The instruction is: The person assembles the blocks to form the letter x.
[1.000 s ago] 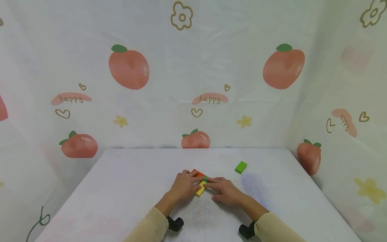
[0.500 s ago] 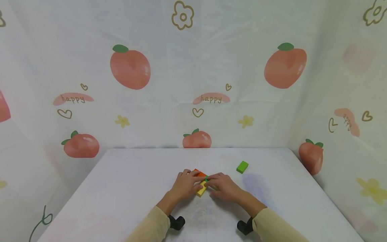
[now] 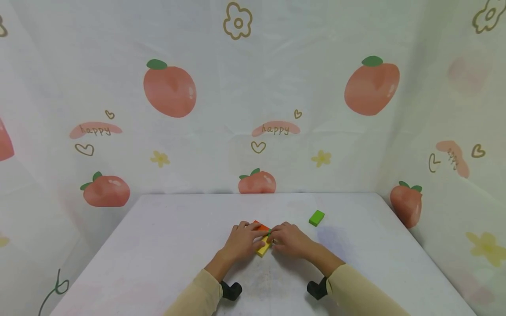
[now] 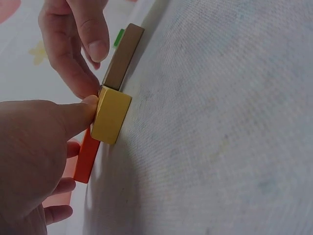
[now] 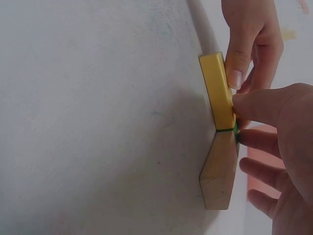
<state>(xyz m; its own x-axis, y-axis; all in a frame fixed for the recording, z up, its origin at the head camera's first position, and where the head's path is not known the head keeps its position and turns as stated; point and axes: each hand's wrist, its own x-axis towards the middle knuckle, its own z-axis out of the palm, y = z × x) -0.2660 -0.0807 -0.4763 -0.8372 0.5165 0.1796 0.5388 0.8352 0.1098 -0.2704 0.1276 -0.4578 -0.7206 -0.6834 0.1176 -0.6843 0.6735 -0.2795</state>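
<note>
Several blocks lie against one another in the middle of the table. An orange block [image 3: 262, 227] angles away at the back, and a yellow block [image 3: 262, 250] points toward the front. Between them shows a small green block [image 5: 237, 132], mostly covered. A wood-coloured block [image 4: 123, 57] meets the yellow one; in the head view my right hand hides it. My left hand [image 3: 240, 241] rests its thumb against the yellow block and its extended fingers along the orange one. Bent at the fingers, my right hand [image 3: 290, 240] touches around the green block; whether it pinches anything is hidden.
A light green block [image 3: 316, 218] lies apart, behind and right of my right hand. The white table [image 3: 178, 245] ends at a printed cloth backdrop [image 3: 217, 96]. Each wrist carries a black mount [image 3: 231, 290] near the tabletop.
My right hand has shifted slightly left and its fingers have drawn in over the joint, covering more of the green block. The left hand stays nearly still; the blocks barely move.
</note>
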